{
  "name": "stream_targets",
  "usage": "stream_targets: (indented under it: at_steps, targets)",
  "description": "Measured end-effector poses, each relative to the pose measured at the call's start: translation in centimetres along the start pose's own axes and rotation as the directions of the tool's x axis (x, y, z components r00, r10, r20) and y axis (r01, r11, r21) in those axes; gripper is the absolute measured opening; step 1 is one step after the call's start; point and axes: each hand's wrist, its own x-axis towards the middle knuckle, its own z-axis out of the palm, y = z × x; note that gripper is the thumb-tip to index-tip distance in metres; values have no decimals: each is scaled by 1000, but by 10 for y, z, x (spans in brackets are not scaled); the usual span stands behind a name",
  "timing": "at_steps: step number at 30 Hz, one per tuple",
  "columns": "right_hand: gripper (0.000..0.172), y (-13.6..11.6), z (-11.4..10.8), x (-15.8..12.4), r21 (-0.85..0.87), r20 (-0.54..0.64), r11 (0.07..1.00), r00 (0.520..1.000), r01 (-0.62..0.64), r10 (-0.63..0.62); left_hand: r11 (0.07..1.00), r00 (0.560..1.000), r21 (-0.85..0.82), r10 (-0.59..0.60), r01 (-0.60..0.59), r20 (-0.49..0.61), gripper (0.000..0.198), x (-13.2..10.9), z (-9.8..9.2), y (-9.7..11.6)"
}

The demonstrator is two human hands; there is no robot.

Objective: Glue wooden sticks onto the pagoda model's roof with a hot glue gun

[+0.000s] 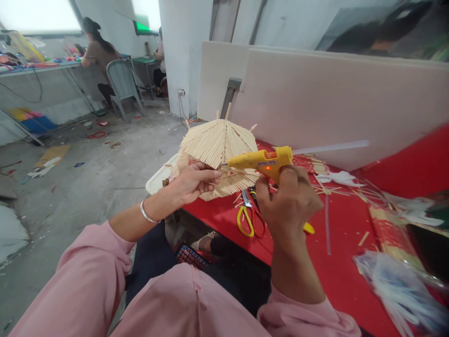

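Note:
A model built of pale wooden sticks [206, 140], with a pointed, layered roof, sits at the table's near left corner. My left hand [196, 181] pinches at the lower edge of its upper roof; the exact spot under the fingertips is hidden. My right hand [289, 196] is wrapped round the handle of a yellow glue gun [250, 160], its small red light lit. The nozzle points left and meets the roof edge just above my left fingertips. Below the gun, scissors [248, 217] with one yellow and one red handle lie partly spread on the table.
The red table [329, 276] carries loose sticks, clear plastic bags [396, 285], stick packs and a dark phone-like slab [430, 250]. White boards [315, 98] lean behind. Scraps litter the floor. A person [100, 51] sits at a far bench near a grey chair [124, 79].

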Motion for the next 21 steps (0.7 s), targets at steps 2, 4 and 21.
stream_targets:
  at_steps: [2, 4, 21]
  targets:
    - [23, -1, 0, 0, -8, 1, 1000, 1000, 8, -8, 1000, 1000, -20, 8, -8, -8, 23, -1, 0, -1]
    - [24, -1, 0, 0, -4, 21, 1000, 1000, -5, 5, 999, 999, -52, 15, -17, -36, 22, -3, 2, -3]
    - [26, 0, 3, -2, 38, 18, 999, 1000, -26, 25, 990, 995, -130, 36, -47, -90, 20, -7, 6, -10]
